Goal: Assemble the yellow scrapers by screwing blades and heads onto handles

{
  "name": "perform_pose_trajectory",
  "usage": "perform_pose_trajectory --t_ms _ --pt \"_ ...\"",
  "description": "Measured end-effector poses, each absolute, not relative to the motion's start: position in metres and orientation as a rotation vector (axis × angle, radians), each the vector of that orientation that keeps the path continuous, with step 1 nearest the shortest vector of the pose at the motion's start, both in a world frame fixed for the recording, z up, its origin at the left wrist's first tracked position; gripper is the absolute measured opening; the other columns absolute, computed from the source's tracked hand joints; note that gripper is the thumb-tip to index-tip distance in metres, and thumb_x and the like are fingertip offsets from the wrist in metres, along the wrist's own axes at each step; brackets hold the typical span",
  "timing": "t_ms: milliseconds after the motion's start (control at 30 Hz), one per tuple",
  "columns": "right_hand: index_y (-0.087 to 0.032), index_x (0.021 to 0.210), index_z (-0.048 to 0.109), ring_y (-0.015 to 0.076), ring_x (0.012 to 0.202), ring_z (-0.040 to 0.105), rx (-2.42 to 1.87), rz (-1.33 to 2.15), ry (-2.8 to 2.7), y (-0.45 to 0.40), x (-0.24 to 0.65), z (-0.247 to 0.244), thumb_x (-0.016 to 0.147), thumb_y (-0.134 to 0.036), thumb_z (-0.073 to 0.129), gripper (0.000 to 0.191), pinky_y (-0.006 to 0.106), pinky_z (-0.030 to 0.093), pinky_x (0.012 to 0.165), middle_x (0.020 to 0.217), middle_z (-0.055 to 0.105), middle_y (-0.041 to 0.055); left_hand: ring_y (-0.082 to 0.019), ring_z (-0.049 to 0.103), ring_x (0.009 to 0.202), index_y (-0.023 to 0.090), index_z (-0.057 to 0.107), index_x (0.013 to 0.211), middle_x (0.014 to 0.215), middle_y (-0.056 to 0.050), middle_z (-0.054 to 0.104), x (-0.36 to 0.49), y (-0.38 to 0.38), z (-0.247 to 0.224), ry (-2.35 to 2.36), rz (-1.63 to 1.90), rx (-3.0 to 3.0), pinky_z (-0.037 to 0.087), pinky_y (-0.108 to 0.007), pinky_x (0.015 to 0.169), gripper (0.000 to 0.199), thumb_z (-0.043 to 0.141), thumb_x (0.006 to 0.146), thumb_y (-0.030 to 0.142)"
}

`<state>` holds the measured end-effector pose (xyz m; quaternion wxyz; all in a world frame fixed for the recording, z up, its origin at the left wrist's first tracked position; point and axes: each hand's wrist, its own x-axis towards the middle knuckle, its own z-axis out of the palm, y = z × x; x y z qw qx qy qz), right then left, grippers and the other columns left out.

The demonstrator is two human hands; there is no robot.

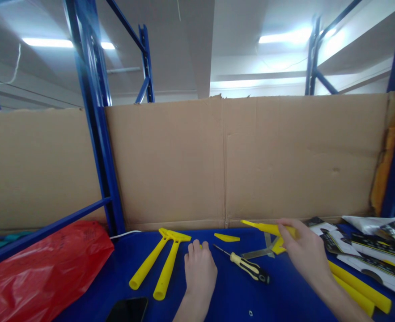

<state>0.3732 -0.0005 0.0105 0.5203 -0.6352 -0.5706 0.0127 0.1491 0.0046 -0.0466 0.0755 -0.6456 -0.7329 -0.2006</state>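
My left hand (200, 267) is low over the blue tabletop, fingers bent down and together. A speck of yellow shows at its fingertips; what it holds, if anything, is hidden. Just left lie two yellow scraper handles (165, 264) with wide heads. A flat yellow plate (227, 238) is beyond the fingers. My right hand (299, 243) is closed on a yellow plastic scraper part (264, 226), raised above the table with its thin end pointing left. Below it are grey metal strips (258, 253) and another yellow piece (278, 246). A screwdriver (249, 267) lies between my hands.
Yellow tubes (361, 290) lie partly under my right forearm. Black-and-white packages (378, 255) pile up at right. A red plastic bag (49, 273) is at left, a dark phone (127, 309) in front. A small nut (250, 313) lies near the front. Cardboard (170, 165) walls the back.
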Motion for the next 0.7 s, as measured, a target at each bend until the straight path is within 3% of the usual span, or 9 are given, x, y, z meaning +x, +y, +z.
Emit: perform_pose_trajectory --t_ms 100,233,467,700 --pt "-0.022 0.083 0.067 0.0267 0.082 0.068 -1.574 -0.235 -1.454 0.002 0.375 0.004 0.079 -0.031 0.041 0.027 0.033 0.048 0.068 0.091 0.073 0.0082 -0.028 0.054 0.104 0.012 0.065 0.104 0.107 -0.015 0.059 0.148 0.003 -0.046 -2.211 -0.473 -1.889 0.045 -0.037 0.081 0.03 0.043 0.084 0.009" --pt "-0.023 0.092 0.066 0.0244 0.077 0.069 -1.756 -0.461 -1.521 0.003 0.373 -0.002 0.085 -0.025 0.039 0.028 0.032 0.044 0.058 0.101 0.072 0.0056 -0.03 0.056 0.101 0.01 0.064 0.106 0.105 -0.017 0.06 0.146 0.002 -0.043 -2.228 -0.365 -1.863 0.047 -0.039 0.079 0.034 0.047 0.078 0.003" --pt "-0.024 0.09 0.067 0.0234 0.07 0.071 -2.124 -0.412 -1.694 -0.006 0.37 0.019 0.084 -0.017 0.043 0.026 0.028 0.038 0.048 0.102 0.073 0.0067 -0.029 0.058 0.101 0.01 0.062 0.11 0.106 -0.017 0.062 0.147 -0.001 -0.035 -2.239 -0.277 -1.931 0.05 -0.038 0.079 0.04 0.051 0.074 -0.001" --pt "-0.021 0.106 0.063 0.031 0.076 0.072 -2.28 -0.326 -1.717 -0.004 0.381 0.013 0.082 -0.01 0.044 0.032 0.034 0.046 0.054 0.105 0.072 0.0121 -0.026 0.059 0.102 0.013 0.061 0.111 0.108 -0.015 0.063 0.147 -0.001 -0.034 -2.208 -0.325 -2.011 0.051 -0.035 0.08 0.04 0.048 0.076 -0.002"
